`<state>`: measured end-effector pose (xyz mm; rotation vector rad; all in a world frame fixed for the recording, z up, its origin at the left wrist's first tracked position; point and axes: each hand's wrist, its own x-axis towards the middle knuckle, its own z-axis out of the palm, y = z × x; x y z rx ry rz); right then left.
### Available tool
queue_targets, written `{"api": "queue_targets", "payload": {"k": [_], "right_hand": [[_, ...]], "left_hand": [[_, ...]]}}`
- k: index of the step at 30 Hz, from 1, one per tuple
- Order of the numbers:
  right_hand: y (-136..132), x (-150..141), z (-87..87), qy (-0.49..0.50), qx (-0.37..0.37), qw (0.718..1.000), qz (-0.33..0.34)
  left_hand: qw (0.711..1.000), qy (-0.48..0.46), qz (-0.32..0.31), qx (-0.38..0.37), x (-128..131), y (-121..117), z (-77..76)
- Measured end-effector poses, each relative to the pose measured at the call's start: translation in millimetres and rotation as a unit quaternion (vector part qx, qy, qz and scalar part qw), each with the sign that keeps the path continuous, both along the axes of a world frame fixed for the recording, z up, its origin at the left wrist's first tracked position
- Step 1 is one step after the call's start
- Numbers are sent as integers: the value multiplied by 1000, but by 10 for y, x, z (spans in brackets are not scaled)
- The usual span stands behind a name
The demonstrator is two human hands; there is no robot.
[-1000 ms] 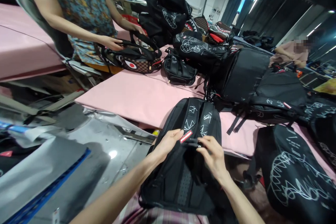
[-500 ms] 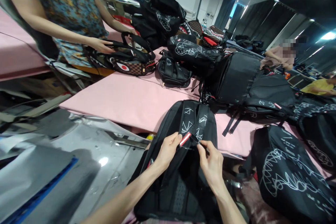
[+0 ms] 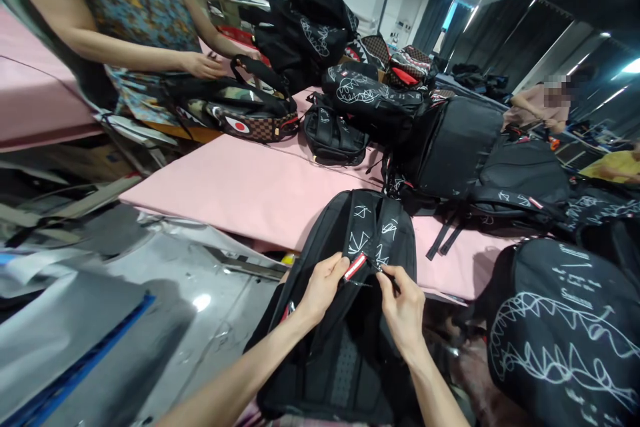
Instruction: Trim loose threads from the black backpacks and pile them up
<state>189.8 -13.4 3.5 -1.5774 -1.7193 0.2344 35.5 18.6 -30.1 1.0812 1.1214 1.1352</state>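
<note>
A black backpack [image 3: 345, 340] with white scribbled marks on its shoulder straps leans against the pink table edge in front of me, straps facing up. My left hand [image 3: 325, 283] pinches one shoulder strap [image 3: 359, 227] beside a red and white label [image 3: 355, 267]. Just to the right, my right hand [image 3: 401, 297] is closed, thumb against fingers, close to the other strap [image 3: 387, 227]. A small dark thing shows at its fingertips; I cannot make out what it is.
More black backpacks [image 3: 453, 147] are heaped on the pink table [image 3: 240, 180]. One with white drawings [image 3: 565, 320] is close on my right. Across the table, a person in a patterned top [image 3: 135, 27] handles a checkered bag [image 3: 260, 123]. Other people work farther back.
My hands stay at the straps, the right one's dark thing showing less. The backpack on my right has turned, showing more of its drawing. The person opposite has lifted a hand off the checkered bag.
</note>
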Motion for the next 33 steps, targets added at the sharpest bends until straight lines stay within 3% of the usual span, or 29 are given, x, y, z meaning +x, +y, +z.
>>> {"api": "queue_targets", "payload": {"k": [8, 13, 16, 18, 22, 27, 33], "right_hand": [[38, -10, 29, -7, -18, 1000, 25], [260, 107, 64, 78, -74, 993, 39], [516, 233, 100, 133, -114, 977, 122], [687, 264, 111, 121, -121, 965, 196], [931, 187, 75, 87, -97, 948, 289], [1048, 90, 21, 90, -93, 933, 336], [1071, 66, 14, 83, -75, 928, 355]], "left_hand": [[1000, 22, -3, 2, -17, 22, -50], [998, 24, -58, -13, -147, -12, 78], [990, 12, -129, -64, -314, -43, 230], [986, 16, -142, -90, -430, -43, 326], [983, 66, -155, -66, -614, 23, 428], [978, 99, -179, -38, -715, 108, 398], [979, 73, -180, -58, -692, 116, 395]]}}
